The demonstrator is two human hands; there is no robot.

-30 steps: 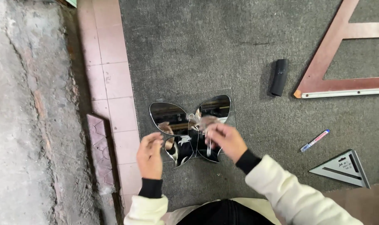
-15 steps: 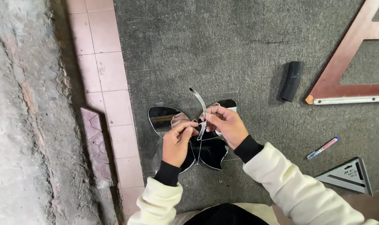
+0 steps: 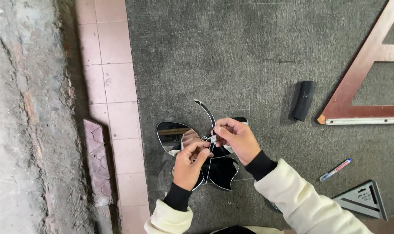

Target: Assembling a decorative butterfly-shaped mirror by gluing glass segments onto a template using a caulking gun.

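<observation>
Head view: my left hand [image 3: 189, 164] has thumb and forefinger pressed together, pinching the lower end of a thin curved mirror strip [image 3: 207, 116] over the middle of the butterfly-shaped mirror [image 3: 179, 135]. My right hand [image 3: 237, 138] is curled, fingertips pinched on the same strip just beside the left. The strip rises away from both hands, its tip clear of the mirror. The mirror lies flat on grey carpet [image 3: 249, 52]. A black roll [image 3: 303, 100], a marker pen [image 3: 335, 169] and a set square [image 3: 362, 199] lie well apart, to my right.
</observation>
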